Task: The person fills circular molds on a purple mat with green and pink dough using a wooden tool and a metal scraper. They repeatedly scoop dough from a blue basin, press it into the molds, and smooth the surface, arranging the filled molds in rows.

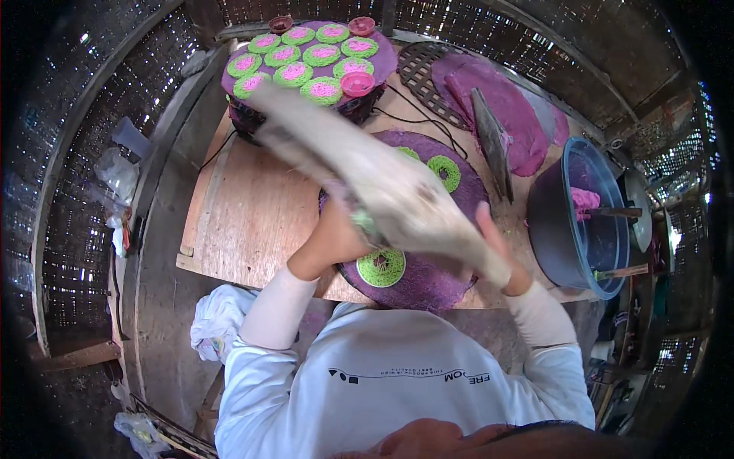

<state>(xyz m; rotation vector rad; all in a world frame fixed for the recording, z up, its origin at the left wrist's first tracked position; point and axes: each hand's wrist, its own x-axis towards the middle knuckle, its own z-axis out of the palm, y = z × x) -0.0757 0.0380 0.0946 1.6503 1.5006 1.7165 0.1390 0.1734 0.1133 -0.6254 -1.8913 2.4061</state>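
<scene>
A long pale wooden tool [382, 172], smeared by motion, slants across the middle of the view. Its broad end points to the far left and its narrow end to the near right. My left hand [336, 237] is closed round its underside, the fingers partly hidden, with a bit of green stuff beside them. At the narrow end my right hand [511, 264] is wrapped round the tool, thumb up. Below it lies a round purple mat [436, 287]. On the mat, a green stringy ring [381, 268] sits close to my left hand, and another green ring [443, 174] lies farther back.
A purple-topped round stand [233, 73] at the far left bears several green rounds with pink centres and small reddish bowls [357, 84]. A dark tub [550, 203] with pink dough [585, 203] and wooden handles stands right. Behind are purple cloth [497, 107] and a dark board [492, 145].
</scene>
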